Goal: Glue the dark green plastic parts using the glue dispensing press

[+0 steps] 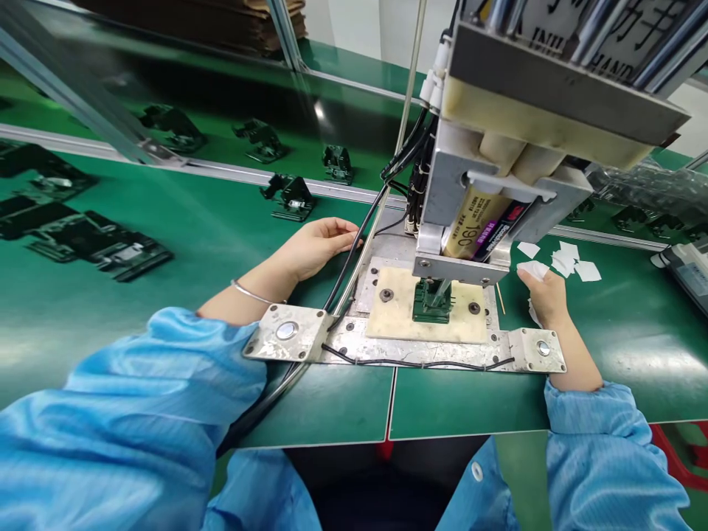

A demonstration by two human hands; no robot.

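Observation:
My left hand (325, 243) is beside the black cables (359, 240) left of the press, its fingers curled and drawn together. The cables partly cover its fingertips, and I cannot make out whether anything is between them. To the right of the press, my right hand (547, 296) is closed on a small white paper piece (534, 270), with more white showing below the fingers. Several loose white paper pieces (563, 262) lie just beyond it. Between my hands, a dark green plastic part (431, 302) sits in the cream fixture plate (392, 317) beneath the press head.
The press (498, 162) stands in the middle, carrying a labelled tube (476, 225). Metal button blocks flank its base, left (286, 330) and right (543, 346). Several dark green parts (287, 198) stand at the back left; larger ones (105, 240) lie far left. A thin stick (501, 299) lies near the base.

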